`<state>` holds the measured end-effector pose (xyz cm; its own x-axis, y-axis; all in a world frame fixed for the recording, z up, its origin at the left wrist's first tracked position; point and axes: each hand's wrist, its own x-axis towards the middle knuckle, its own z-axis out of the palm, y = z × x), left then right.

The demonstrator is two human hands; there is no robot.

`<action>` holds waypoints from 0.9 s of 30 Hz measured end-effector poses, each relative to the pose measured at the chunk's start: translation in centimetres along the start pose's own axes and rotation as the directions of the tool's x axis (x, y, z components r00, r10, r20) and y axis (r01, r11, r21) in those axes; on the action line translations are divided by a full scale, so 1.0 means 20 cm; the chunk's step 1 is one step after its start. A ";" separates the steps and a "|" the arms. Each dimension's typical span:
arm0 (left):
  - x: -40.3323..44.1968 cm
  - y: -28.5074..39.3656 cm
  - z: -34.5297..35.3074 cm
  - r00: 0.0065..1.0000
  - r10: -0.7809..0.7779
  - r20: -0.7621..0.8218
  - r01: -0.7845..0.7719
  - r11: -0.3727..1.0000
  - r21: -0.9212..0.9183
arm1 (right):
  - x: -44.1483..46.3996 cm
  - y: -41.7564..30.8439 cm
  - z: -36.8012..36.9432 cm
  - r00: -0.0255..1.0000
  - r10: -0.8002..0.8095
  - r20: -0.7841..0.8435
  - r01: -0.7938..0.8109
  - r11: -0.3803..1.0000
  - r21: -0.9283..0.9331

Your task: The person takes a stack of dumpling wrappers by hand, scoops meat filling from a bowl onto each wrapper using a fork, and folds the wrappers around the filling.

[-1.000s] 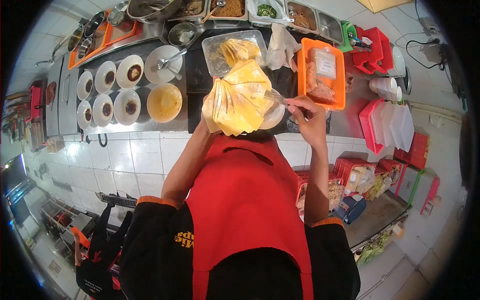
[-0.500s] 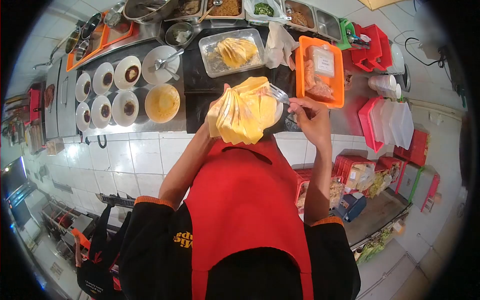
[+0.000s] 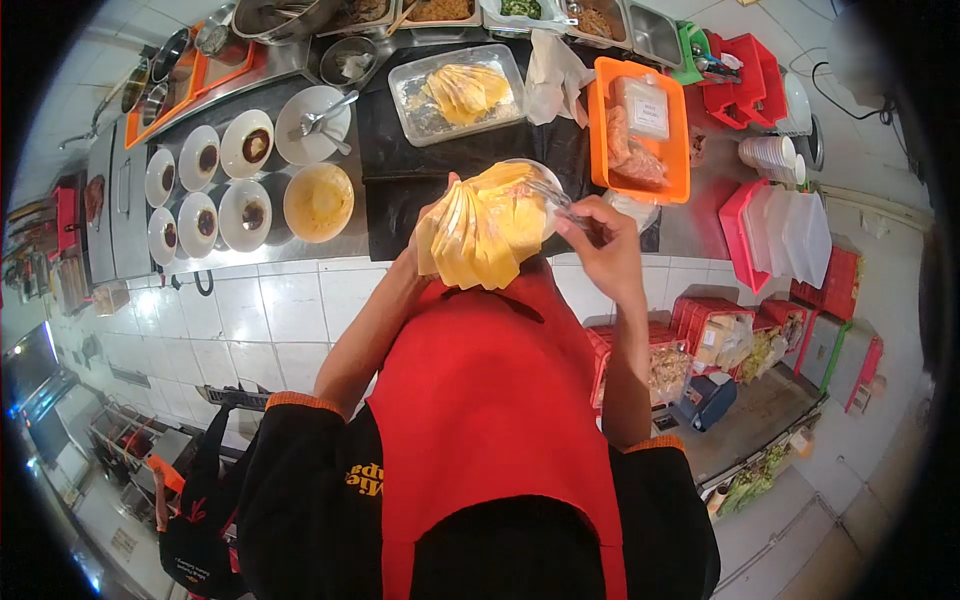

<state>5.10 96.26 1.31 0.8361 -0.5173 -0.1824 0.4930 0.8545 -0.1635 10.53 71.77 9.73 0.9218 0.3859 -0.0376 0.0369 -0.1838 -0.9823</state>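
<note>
A fanned stack of yellow dough wrappers (image 3: 480,235), dusted with white flour, is held in front of the red apron. My left hand (image 3: 408,262) is closed around its left side, mostly hidden by the sheets. In my right hand (image 3: 608,248), the thumb and fingers pinch a metal fork (image 3: 546,190), its tines over the right part of the top wrapper. Part of a pale round rim shows behind the stack. Beyond my hands, a clear plastic tray (image 3: 412,112) holds more folded yellow wrappers (image 3: 465,93) and loose flour.
Several white bowls (image 3: 245,218) with dark sauce stand left, beside a bowl of orange-yellow residue (image 3: 318,205) and a bowl with cutlery (image 3: 300,120). An orange tray (image 3: 682,130) holds pinkish meat (image 3: 635,165). Red crates (image 3: 680,325) stand below right. Another person (image 3: 195,540) is lower left.
The fork in my right hand has moved down and left, from the wrappers' upper right edge onto the top sheet. My left hand still holds the stack. The view has shifted slightly.
</note>
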 end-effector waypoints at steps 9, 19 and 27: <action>0.00 0.00 -0.05 1.000 -0.003 0.027 0.002 0.999 0.048 | 0.19 0.09 0.12 0.995 0.101 -0.007 -0.101 0.992 0.073; -0.01 0.16 -0.01 0.968 0.248 -0.037 -0.232 0.942 0.243 | 0.12 0.07 -0.04 0.953 0.295 0.065 -0.302 0.934 0.189; 0.25 0.50 0.09 0.866 0.486 0.115 -0.492 0.789 0.368 | 0.28 0.05 -0.03 0.930 0.330 0.162 -0.365 0.884 0.292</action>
<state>14.69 102.18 0.54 0.9917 -0.0277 -0.1256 0.0666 0.9460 0.3171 15.91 73.09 8.56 0.8066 0.4449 -0.3892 -0.4164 -0.0395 -0.9083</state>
